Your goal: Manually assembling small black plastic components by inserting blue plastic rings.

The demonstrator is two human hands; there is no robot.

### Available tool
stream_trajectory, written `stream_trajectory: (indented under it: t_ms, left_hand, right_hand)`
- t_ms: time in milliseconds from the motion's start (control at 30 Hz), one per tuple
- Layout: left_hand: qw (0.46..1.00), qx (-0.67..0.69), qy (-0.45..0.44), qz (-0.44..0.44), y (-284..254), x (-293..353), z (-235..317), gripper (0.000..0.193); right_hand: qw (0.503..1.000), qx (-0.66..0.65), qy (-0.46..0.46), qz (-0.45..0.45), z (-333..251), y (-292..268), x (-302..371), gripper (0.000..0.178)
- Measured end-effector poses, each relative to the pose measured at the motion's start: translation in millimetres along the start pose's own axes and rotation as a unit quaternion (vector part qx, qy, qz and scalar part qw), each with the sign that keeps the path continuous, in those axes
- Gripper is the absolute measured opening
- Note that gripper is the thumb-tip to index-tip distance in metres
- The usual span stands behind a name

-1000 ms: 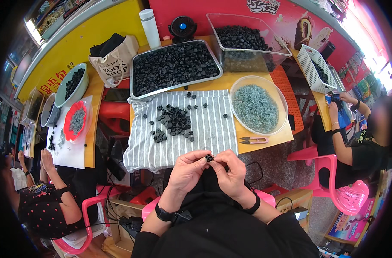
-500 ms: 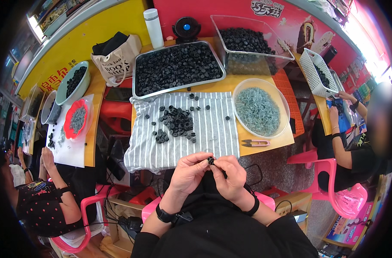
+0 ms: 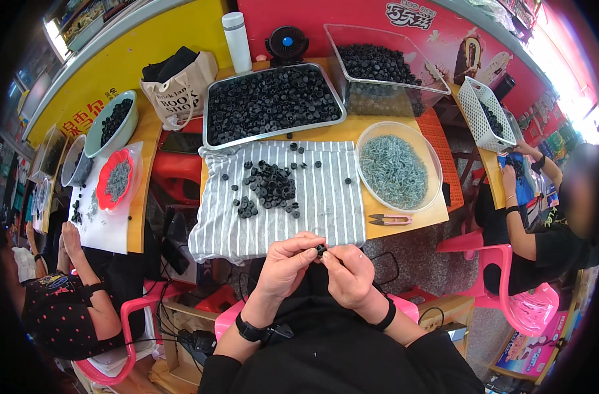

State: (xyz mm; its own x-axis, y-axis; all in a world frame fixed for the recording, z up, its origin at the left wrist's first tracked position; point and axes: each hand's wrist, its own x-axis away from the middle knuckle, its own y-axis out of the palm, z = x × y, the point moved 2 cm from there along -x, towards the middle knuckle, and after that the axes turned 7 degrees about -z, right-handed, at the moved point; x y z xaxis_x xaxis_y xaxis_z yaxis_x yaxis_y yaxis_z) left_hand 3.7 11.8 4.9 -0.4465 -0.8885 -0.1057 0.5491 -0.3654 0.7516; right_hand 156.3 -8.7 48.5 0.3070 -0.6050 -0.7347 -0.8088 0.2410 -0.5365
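Between both hands, just off the table's near edge, is a small round black plastic part (image 3: pixel 320 250). My left hand (image 3: pixel 288 266) pinches it from the left with thumb and forefinger. From the other side my right hand (image 3: pixel 347 272) grips it, fingertips closed against it. On the grey-and-white striped cloth (image 3: pixel 339 226) lies a heap of similar black parts (image 3: pixel 273 184), with a few strays around it. A round clear tub (image 3: pixel 437 190) to the right holds many small, thin, translucent pieces (image 3: pixel 395 171), too fine to make out singly.
Pink-handled thread snips (image 3: pixel 390 220) lie by the tub. Behind the cloth stands a metal tray (image 3: pixel 211 134) full of black parts, with a clear bin (image 3: pixel 437 85), small fan (image 3: pixel 287 43), white bottle (image 3: pixel 236 43) and tote bag (image 3: pixel 178 92) around it. People sit at tables on both sides.
The black part is turned slightly between my fingertips, and my right fingers have shifted a little. Both hands stay in nearly the same place.
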Motion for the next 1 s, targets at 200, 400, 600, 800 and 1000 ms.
stream_trajectory:
  t_ms: [200,400,600,800,1000]
  left_hand:
    - [1.0,-0.011,0.014,-0.007,2.1,0.3,1.4,0.025]
    - [1.0,-0.015,0.01,0.007,0.9,2.7,0.2,0.024]
    - [0.999,-0.035,0.016,0.001,-0.9,4.4,2.0,0.024]
    - [0.999,-0.037,0.013,0.001,-4.5,5.1,2.9,0.024]
    - [0.99,-0.135,0.016,-0.025,-2.8,-0.1,18.5,0.023]
  right_hand:
    - [1.0,-0.002,-0.019,-0.015,0.3,-0.7,-1.8,0.035]
    - [0.998,0.015,-0.053,-0.027,1.7,0.9,0.4,0.038]
    - [0.997,0.007,-0.055,-0.047,-0.6,-0.5,-2.7,0.039]
    - [0.996,0.017,-0.062,-0.055,-2.3,-2.3,-7.7,0.028]
    - [0.997,-0.005,-0.057,-0.059,3.2,1.2,-6.5,0.026]
